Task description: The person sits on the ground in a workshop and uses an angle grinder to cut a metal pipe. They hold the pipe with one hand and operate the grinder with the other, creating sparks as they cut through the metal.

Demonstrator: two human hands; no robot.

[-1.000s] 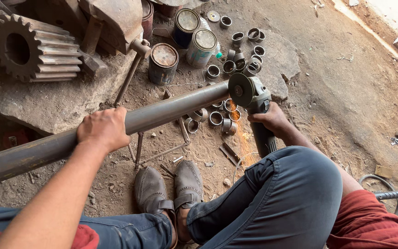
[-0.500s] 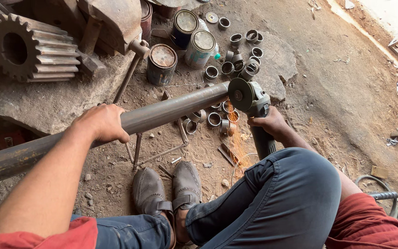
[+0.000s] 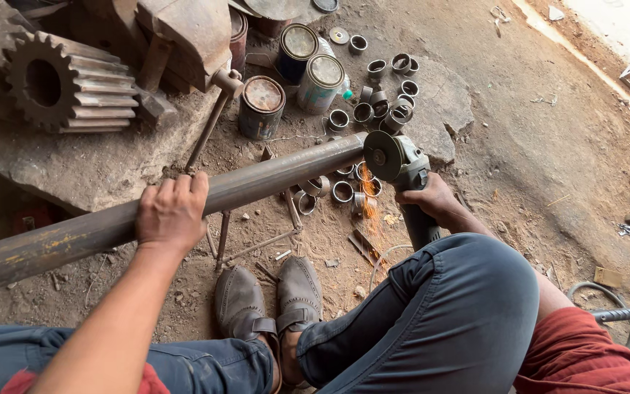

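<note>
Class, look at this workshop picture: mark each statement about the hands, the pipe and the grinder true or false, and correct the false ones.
1. The left hand rests on top of the long grey metal pipe. True.
2. The right hand holds a hammer. False: it grips a grey angle grinder.
3. Orange sparks fall below the grinder's disc. True.
4. The short cut metal rings are stacked on the pipe. False: they lie on the dirt floor.
5. The large toothed gear lies at the upper left. True.
</note>
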